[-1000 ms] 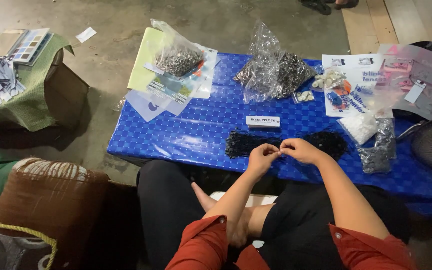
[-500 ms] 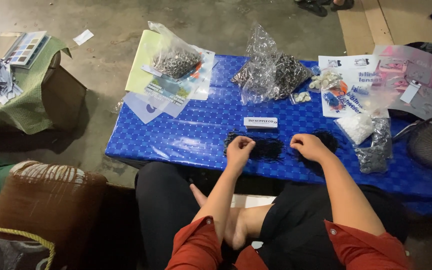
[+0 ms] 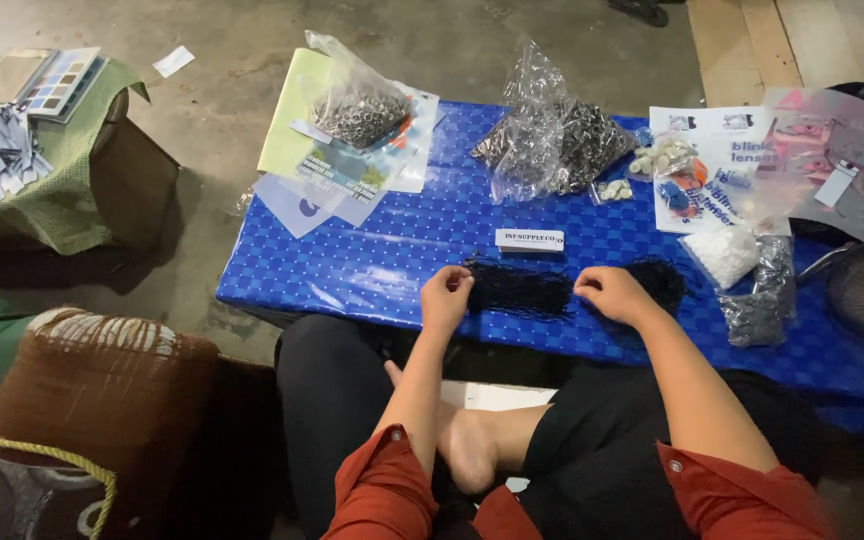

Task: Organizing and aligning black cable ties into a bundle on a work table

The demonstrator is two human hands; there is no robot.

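A seated person's left hand [image 3: 446,296] and right hand [image 3: 607,292], fingers curled, each pinch one heap of black cords [image 3: 520,290] on a blue table [image 3: 382,265], beyond it two clear bags of metal rings [image 3: 552,145].

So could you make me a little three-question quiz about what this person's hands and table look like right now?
1. True or false: both hands rest on the pile of dark cords on the blue table.
2. What lies just beyond the cords? A) a small white box B) a red cup C) scissors
3. Fill in: the clear bags at the far edge hold small ____ pieces.

Key:
1. True: the left hand and right hand touch the dark cords on the blue table.
2. A, the small white box.
3. Metal, apparently, in the clear bags.
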